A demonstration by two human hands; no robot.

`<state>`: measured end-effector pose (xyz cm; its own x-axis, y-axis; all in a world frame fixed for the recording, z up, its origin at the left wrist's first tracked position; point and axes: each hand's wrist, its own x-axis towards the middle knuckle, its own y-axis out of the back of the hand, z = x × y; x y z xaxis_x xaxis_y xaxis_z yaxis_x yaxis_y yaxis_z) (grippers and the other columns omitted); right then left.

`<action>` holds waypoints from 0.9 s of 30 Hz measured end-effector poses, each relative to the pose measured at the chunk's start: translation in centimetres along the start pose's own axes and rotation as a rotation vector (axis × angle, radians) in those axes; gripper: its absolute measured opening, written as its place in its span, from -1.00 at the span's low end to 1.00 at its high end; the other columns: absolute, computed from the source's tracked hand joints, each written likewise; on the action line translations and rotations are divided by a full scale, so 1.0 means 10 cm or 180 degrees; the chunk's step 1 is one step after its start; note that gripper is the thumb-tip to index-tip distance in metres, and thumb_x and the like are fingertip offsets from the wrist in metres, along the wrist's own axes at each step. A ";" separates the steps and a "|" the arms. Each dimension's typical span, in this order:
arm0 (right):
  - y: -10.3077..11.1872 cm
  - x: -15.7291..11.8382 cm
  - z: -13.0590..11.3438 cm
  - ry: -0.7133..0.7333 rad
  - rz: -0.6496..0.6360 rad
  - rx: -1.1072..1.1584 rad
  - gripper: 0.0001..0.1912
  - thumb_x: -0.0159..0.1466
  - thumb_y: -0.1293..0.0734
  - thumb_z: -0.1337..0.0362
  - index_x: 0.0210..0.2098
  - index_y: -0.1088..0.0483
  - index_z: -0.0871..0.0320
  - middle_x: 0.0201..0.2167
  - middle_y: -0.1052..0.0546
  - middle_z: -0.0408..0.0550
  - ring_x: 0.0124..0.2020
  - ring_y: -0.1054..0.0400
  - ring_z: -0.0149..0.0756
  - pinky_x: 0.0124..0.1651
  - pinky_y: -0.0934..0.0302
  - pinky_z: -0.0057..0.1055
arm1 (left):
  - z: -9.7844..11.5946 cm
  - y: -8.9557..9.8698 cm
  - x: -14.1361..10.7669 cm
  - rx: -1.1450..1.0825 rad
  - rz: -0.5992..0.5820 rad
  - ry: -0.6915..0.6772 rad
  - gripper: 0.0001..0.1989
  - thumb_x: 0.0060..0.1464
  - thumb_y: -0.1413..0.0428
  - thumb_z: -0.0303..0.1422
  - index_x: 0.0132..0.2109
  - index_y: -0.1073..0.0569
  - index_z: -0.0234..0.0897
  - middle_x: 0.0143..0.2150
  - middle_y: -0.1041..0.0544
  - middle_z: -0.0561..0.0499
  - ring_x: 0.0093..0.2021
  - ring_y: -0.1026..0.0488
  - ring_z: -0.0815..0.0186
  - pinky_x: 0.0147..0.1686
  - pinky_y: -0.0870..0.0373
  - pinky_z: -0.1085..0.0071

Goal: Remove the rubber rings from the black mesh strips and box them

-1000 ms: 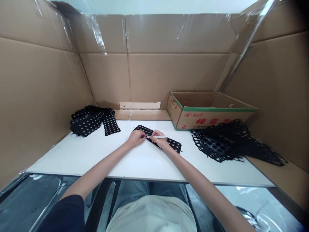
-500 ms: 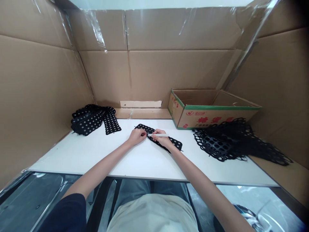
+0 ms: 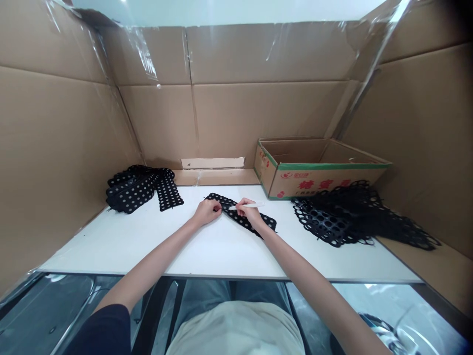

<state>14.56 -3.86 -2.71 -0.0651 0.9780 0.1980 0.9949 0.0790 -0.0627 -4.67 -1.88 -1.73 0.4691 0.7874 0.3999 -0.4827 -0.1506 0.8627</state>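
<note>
A black strip with rows of round holes [image 3: 236, 215] lies slantwise on the white table, between my hands. My left hand [image 3: 207, 212] is closed at the strip's near left edge, its fingertips pinching a dark bit there. In my right hand [image 3: 249, 212] is a slim white pen-like tool [image 3: 255, 204], held like a pen with its tip pointing left over the strip. The fingers hide part of the tool, and I cannot tell whether its tip touches the material.
Dotted black strips lie heaped [image 3: 135, 190] at the table's left. Black net-like material with large holes [image 3: 332, 222] is piled at the right, before an open cardboard box [image 3: 332, 170] with green edges. Cardboard walls [image 3: 266, 113] enclose the back and sides of the white table [image 3: 221, 256].
My right hand has shifted slightly, and the tool's tip is a little farther from my left fingertips. The whole view has tilted slightly as the head moved.
</note>
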 end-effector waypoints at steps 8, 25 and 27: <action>-0.05 -0.06 -0.08 -0.0162 -0.0065 0.0064 -0.86 -0.05 -0.30 0.33 -0.59 -0.20 0.14 -0.76 -0.33 -0.24 -0.70 -0.14 -0.48 -0.61 0.03 -0.52 | -0.07 0.14 -0.02 0.0704 0.0009 -0.0531 -0.89 -0.06 -0.03 -0.43 -0.35 -0.45 -0.27 -0.32 -0.47 0.00 -0.31 -0.40 0.33 -0.36 -0.27 0.47; -0.07 -0.05 0.02 0.0063 -0.0479 -0.0302 -0.73 -0.07 -0.41 0.19 -0.56 -0.22 0.14 -0.72 -0.38 -0.21 -0.68 -0.25 -0.41 -0.61 -0.10 -0.49 | -0.04 0.08 -0.04 0.0699 -0.0034 -0.0991 -0.86 -0.03 -0.03 -0.46 -0.33 -0.47 -0.27 -0.30 -0.47 -0.01 -0.27 -0.39 0.34 -0.34 -0.28 0.46; -0.08 -0.05 0.02 0.0036 -0.0495 -0.0276 -0.74 -0.07 -0.40 0.21 -0.56 -0.22 0.13 -0.73 -0.39 -0.21 -0.68 -0.26 -0.41 -0.62 -0.10 -0.50 | -0.04 0.08 -0.04 0.0719 -0.0055 -0.1050 -0.86 -0.03 -0.02 -0.46 -0.34 -0.47 -0.27 -0.30 -0.47 -0.02 -0.28 -0.39 0.34 -0.35 -0.28 0.46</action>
<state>13.77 -4.37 -2.94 -0.2183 0.9531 0.2097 0.9759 0.2116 0.0541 -5.55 -2.03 -1.30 0.7058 0.5624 0.4309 -0.3151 -0.2955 0.9019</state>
